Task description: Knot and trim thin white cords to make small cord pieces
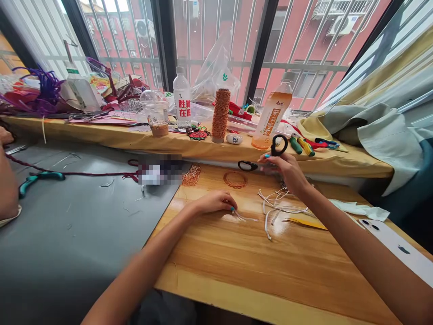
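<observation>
My left hand [218, 201] rests low over the wooden table, its fingers pinched on a short piece of white cord [245, 218] whose loose ends trail to the right. Above the table's far edge, my right hand [287, 169] grips a pair of scissors [280, 145]. Their black handle loops stick out past the fingers, and the blades are mostly hidden by the hand. Several more white cords [270, 212] lie below my right forearm. Yellow tweezers [306, 223] lie beside them. A copper wire coil [236, 179] sits behind my left hand, near a bundle of short wires [191, 176].
A phone [402, 246] lies on the right. Along the sill stand a tea bottle [273, 115], a wire-wound spool [221, 116], a water bottle [181, 101] and a cup [158, 119]. Another person's arm [7, 189] is at left, near teal-handled pliers [37, 180].
</observation>
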A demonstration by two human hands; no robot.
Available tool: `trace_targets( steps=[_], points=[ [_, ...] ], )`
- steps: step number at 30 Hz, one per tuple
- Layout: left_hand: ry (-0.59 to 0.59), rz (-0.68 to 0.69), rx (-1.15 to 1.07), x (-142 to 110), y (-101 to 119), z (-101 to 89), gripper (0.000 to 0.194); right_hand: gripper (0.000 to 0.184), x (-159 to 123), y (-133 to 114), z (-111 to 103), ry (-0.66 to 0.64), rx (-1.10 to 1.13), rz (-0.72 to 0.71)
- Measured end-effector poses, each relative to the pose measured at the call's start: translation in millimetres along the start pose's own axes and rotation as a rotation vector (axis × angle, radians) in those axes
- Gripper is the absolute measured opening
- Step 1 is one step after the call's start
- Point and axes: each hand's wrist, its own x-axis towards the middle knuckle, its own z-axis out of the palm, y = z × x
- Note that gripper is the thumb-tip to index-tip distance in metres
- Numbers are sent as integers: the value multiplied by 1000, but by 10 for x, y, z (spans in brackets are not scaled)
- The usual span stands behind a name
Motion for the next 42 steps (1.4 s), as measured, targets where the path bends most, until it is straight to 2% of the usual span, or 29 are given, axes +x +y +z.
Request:
trace_targets(
  steps=[3, 6, 8, 11, 14, 16, 18, 20, 22, 24, 27, 29, 31, 33, 35, 36, 37, 39, 40, 42],
  points=[
    [120, -40, 21, -9, -14, -42, 18, 32, -102, -6, 51, -181, 223, 54],
    [87, -77, 35, -24, -19, -84, 18, 33, -230, 62, 46, -296, 288, 171],
    [33, -119, 59, -35, -13, -91, 17, 31, -298, 104, 20, -366, 201, 271],
    [33, -166, 105, -38, 1, -71, 10, 28, -340, 127, -33, -468, -32, 413],
    [45, -128, 139, -27, 19, -65, 8, 25, -326, 113, -83, -608, -166, 495],
    [147, -101, 139, -19, 53, -77, 12, 24, -308, 93, -104, -705, -205, 544],
    [323, -60, 133, -15, 116, -88, 22, 24, -289, 57, -108, -758, -240, 583],
    [435, 23, 143, -17, 196, -84, 45, 23, -264, -6, -98, -780, -251, 585],
    [446, 102, 172, -21, 270, -68, 61, 22, -222, -98, -78, -796, -265, 538],
    [453, 131, 181, -25, 319, -56, 62, 20, -159, -213, -48, -819, -308, 479],
    [502, 120, 89, -31, 344, -70, 52, 17, -39, -409, 28, -896, -397, 424],
    [518, 67, -36, -35, 339, -97, 40, 16, 49, -554, 82, -900, -441, 376],
    [571, -28, -171, -41, 317, -134, 24, 16, 155, -703, 92, -921, -419, 390],
    [689, -111, -304, -47, 278, -183, 17, 22, 288, -820, 25, -915, -316, 447],
    [827, -154, -436, -52, 233, -239, 14, 38, 423, -844, -106, -816, -178, 477],
    [890, -168, -495, -55, 216, -265, 14, 47, 473, -804, -172, -712, -86, 438],
    [946, -183, -542, -56, 208, -287, 15, 49, 497, -726, -219, -559, 15, 372],
    [1032, -221, -592, -58, 224, -299, 16, 43, 448, -485, -209, -267, 242, 204],
    [1056, -242, -593, -58, 247, -284, 16, 46, 373, -343, -139, -233, 369, 172],
    [1067, -275, -532, -53, 309, -208, 16, 55, 159, -92, 113, -354, 553, 233]
  ],
)
